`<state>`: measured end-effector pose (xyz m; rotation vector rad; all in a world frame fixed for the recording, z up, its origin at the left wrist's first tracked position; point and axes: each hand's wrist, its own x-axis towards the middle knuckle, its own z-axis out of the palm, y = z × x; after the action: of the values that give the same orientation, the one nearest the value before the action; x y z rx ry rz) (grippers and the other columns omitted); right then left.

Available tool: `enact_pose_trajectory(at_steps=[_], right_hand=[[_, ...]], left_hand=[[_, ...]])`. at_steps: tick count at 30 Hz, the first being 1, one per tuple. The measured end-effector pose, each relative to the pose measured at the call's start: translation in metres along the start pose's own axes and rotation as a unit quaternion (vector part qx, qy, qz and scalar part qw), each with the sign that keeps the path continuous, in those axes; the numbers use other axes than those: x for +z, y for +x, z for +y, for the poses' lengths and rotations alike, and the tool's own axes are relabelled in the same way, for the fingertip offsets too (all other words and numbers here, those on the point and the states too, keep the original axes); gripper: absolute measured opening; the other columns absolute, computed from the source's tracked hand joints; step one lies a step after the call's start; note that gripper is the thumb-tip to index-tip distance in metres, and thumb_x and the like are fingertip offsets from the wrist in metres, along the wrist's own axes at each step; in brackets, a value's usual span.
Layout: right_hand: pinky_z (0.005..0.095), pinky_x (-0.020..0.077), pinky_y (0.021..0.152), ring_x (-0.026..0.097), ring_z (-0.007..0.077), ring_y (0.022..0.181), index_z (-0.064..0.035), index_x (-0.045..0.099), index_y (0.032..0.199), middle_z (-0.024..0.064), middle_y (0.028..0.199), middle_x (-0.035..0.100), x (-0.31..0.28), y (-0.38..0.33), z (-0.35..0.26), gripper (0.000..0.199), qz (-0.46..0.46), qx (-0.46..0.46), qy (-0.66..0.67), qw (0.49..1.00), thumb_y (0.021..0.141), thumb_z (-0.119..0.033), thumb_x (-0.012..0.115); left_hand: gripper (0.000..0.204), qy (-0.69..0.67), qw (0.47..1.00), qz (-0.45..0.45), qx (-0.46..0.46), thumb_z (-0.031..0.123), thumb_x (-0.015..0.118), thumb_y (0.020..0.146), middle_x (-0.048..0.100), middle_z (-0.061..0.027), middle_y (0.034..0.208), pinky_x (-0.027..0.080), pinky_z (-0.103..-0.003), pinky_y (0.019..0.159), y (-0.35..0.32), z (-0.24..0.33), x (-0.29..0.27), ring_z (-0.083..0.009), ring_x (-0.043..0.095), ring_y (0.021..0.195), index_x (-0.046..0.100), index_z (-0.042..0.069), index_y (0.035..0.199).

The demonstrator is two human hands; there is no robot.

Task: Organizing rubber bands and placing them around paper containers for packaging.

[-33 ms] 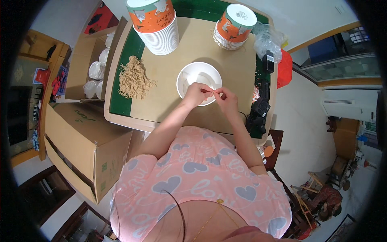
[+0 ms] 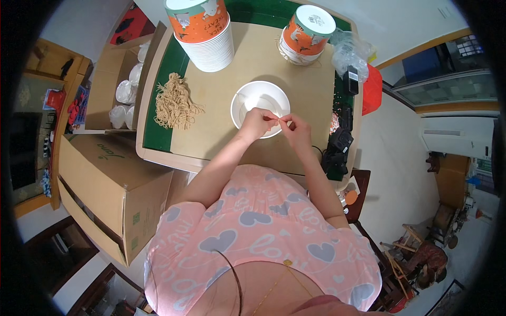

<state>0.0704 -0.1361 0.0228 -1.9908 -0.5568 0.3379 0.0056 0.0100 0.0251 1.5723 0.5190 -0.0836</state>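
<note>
- Left hand (image 2: 256, 122) and right hand (image 2: 296, 129) met over the white paper bowl (image 2: 253, 100), fingertips pinched on a thin tan string (image 2: 278, 119).
- Bundle of strings (image 2: 173, 102) lay left.

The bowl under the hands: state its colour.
Plain white, inside and rim. The bowl shows best in the head view, under both hands.
</note>
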Motion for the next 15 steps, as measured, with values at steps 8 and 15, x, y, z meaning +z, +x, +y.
enact_pose_trajectory(at_steps=[8,15], right_hand=[[0.0318,0.0456,0.053,0.056,0.0198,0.055,-0.0047,0.060,0.084,0.0078,0.077,0.062,0.000,-0.001,0.000,0.012,-0.015,-0.036,-0.070,0.997,0.078,-0.013,0.067],[0.0253,0.0414,0.049,0.049,0.0102,0.051,-0.0057,0.060,0.093,0.0023,0.076,0.061,0.001,-0.010,-0.011,0.017,-0.006,-0.046,-0.025,0.999,0.078,-0.008,0.067]], left_hand=[[0.009,0.172,0.976,0.081,0.109,0.007,0.064,0.079,0.067,-0.0112,0.073,0.049,-0.028,0.060,-0.005,-0.004,0.009,-0.0147,0.061,0.061,0.068,0.002,0.086],[0.010,0.137,0.983,0.090,0.079,0.008,0.064,0.075,0.067,-0.0164,0.076,0.051,-0.032,0.067,-0.008,0.002,0.000,-0.0251,0.066,0.071,0.068,0.002,0.082]])
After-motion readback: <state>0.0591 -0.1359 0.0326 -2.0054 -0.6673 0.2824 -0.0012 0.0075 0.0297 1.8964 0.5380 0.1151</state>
